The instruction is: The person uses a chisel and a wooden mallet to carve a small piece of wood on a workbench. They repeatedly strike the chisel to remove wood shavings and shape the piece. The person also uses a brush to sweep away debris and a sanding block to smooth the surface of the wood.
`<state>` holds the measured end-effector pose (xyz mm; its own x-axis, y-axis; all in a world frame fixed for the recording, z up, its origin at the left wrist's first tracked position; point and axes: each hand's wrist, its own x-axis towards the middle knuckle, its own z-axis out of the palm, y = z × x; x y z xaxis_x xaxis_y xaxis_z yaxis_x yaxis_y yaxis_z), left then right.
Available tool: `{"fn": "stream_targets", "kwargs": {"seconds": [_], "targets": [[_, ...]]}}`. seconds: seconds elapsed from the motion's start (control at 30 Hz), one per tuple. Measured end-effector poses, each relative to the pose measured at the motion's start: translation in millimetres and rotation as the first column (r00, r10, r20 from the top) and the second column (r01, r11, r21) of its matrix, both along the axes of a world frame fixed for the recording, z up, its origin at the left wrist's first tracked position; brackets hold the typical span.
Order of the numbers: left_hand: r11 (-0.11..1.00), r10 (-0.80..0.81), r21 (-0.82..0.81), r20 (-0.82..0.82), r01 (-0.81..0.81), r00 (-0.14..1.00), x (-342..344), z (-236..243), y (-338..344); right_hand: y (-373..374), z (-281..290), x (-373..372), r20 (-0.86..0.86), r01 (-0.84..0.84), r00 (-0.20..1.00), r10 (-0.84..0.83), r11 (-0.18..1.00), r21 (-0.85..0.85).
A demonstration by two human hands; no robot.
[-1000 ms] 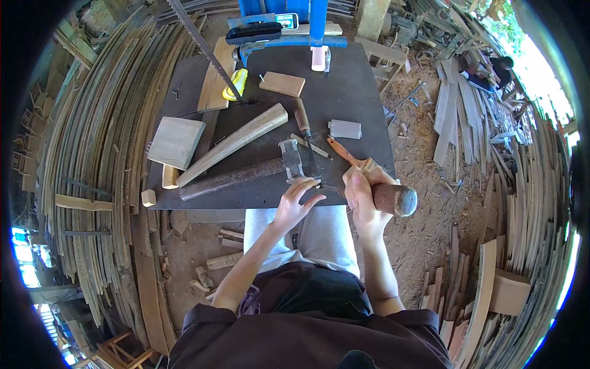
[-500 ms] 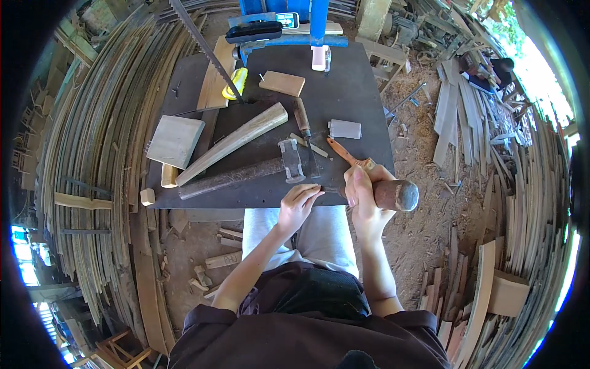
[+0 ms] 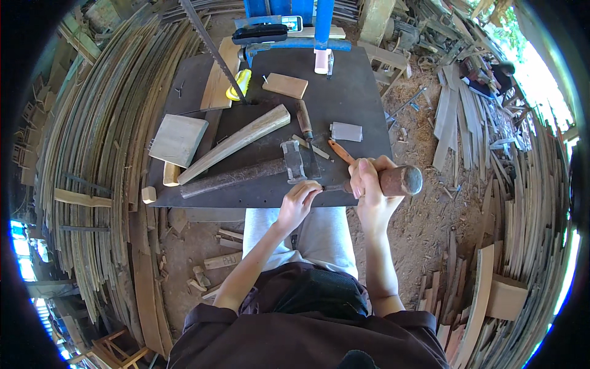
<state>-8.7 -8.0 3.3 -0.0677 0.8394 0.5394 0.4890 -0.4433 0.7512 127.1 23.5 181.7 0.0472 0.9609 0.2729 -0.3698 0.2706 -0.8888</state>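
A dark worktop (image 3: 362, 92) stands on a brown floor (image 3: 424, 190) littered with shavings and offcuts. Long timber strips (image 3: 98, 154) crowd the left side; more boards (image 3: 528, 197) line the right. Daylight glares through an upper-right opening (image 3: 544, 74), beside green foliage (image 3: 509, 40). A pale post (image 3: 375, 21) rises beyond the worktop's far edge.

Pinching with left hand (image 3: 297, 206) at near edge of table (image 3: 353, 80) | clenching right hand (image 3: 372, 190) at near-right corner | extending both forearms (image 3: 380, 264)
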Motion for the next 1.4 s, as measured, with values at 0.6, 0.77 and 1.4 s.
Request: {"fn": "stream_targets", "kwargs": {"seconds": [0.6, 0.77, 1.4], "targets": [[0.997, 0.071, -0.002, 0.019, -0.071, 0.997, -1, 4, -10, -6, -20, -7, 0.089, -0.001, 0.996, 0.002, 1.0, -0.014], [0.997, 0.062, 0.049, -0.02, -0.061, 0.998, -4, 23, -2, -11, 0, 2, 0.173, -0.022, 0.985, 0.009, 0.997, 0.071], [0.999, 0.034, -0.037, 0.035, -0.032, 0.999, -12, 4, -2, -8, -15, -5, 0.074, -0.048, 0.996, 0.042, 0.996, 0.077]]}}
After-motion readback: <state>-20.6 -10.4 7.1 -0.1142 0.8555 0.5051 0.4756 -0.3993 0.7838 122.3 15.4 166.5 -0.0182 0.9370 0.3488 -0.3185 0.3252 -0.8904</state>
